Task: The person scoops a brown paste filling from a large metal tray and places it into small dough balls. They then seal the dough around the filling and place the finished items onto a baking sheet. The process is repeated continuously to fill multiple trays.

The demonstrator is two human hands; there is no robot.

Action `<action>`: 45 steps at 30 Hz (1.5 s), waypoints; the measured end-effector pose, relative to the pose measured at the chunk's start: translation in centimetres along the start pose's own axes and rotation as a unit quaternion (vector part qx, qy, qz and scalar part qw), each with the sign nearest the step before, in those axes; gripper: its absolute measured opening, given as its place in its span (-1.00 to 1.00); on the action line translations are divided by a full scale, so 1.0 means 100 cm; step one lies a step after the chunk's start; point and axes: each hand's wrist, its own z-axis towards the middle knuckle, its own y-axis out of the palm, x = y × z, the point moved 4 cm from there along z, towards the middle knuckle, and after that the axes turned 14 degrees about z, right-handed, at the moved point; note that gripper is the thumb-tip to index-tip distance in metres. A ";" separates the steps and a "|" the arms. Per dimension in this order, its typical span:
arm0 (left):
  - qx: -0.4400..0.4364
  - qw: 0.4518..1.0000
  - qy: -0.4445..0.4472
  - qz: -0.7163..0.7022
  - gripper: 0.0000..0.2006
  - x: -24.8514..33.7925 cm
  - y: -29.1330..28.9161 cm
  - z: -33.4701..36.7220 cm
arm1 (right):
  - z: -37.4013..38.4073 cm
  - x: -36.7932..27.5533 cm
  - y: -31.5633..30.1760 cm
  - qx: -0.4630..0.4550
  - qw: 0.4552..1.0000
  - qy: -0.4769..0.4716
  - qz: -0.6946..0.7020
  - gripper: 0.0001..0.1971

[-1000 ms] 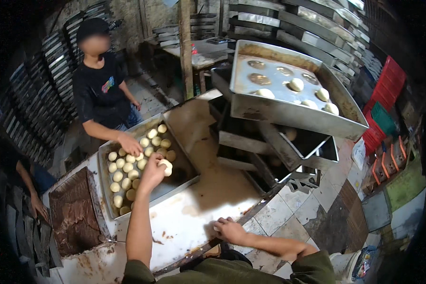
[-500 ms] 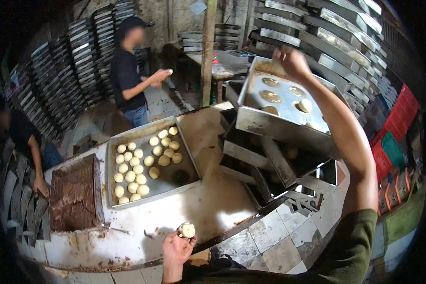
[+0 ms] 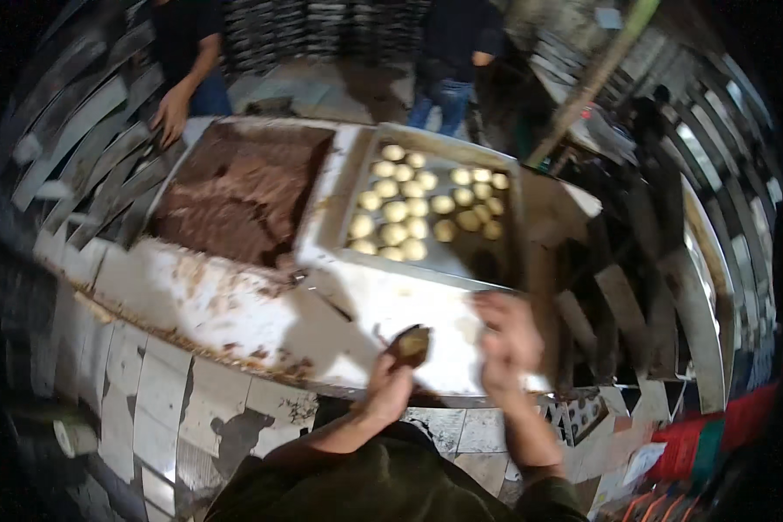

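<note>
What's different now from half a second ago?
The blurred right hand came back leftward from over the tray stack to near the left hand, which still holds something small: pale before, now dark with a yellowish middle. The dough tray and brown paste stayed put.

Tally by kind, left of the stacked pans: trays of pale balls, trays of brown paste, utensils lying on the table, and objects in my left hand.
Tray of pale balls: 1
Tray of brown paste: 1
Utensil on the table: 1
Small dark-edged object in your left hand, too blurred to identify: 1
Total: 4
</note>
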 end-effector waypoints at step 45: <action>-0.006 0.871 -0.018 -0.491 -0.65 0.157 -0.286 -0.024 | 0.042 0.031 0.285 -0.457 0.889 -0.015 -0.003 -0.77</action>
